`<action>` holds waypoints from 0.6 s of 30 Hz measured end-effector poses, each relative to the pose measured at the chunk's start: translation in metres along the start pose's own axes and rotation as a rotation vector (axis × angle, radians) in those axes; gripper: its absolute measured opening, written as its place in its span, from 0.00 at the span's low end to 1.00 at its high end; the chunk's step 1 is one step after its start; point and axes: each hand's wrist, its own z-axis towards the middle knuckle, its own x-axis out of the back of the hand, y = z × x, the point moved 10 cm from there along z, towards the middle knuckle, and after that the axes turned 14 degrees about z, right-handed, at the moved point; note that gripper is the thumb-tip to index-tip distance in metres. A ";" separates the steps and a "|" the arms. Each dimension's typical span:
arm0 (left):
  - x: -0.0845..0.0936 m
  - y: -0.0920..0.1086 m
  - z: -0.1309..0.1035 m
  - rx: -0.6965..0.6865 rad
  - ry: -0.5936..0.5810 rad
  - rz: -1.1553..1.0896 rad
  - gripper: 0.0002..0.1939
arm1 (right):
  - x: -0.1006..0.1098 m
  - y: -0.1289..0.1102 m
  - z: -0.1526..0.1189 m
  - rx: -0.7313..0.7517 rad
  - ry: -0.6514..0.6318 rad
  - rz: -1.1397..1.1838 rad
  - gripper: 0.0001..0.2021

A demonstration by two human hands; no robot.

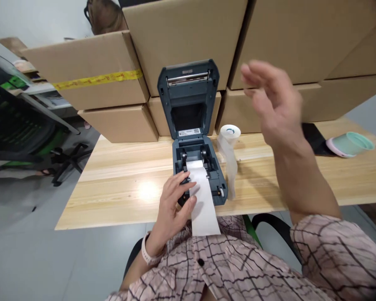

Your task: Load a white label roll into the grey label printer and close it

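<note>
A dark grey label printer stands on the wooden table with its lid raised. White label paper runs from a roll inside the printer, over its front and past the table edge. My left hand, fingers apart, rests at the printer's left front, its fingertips by the paper's left side. My right hand is raised to the right of the lid, blurred by motion, fingers partly curled with nothing visible in them. Right of the printer stands a small roll with a pale strip trailing from it.
Stacked cardboard boxes line the table's back edge. A mint and pink cup lies by a dark flat object at the right of the wooden table. A person's head shows behind the boxes; an office chair is at left.
</note>
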 end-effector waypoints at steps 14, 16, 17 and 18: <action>0.027 -0.071 -0.048 0.510 0.408 -0.416 0.22 | -0.051 -0.014 -0.042 0.084 -0.130 0.190 0.26; 0.026 -0.063 -0.032 0.441 0.379 -0.418 0.26 | -0.061 -0.026 -0.090 0.081 -0.216 0.071 0.23; 0.023 -0.058 -0.023 0.410 0.340 -0.417 0.28 | -0.067 -0.029 -0.110 0.079 -0.255 0.032 0.22; 0.017 -0.053 -0.014 0.388 0.290 -0.418 0.30 | -0.072 -0.029 -0.125 0.072 -0.285 -0.010 0.21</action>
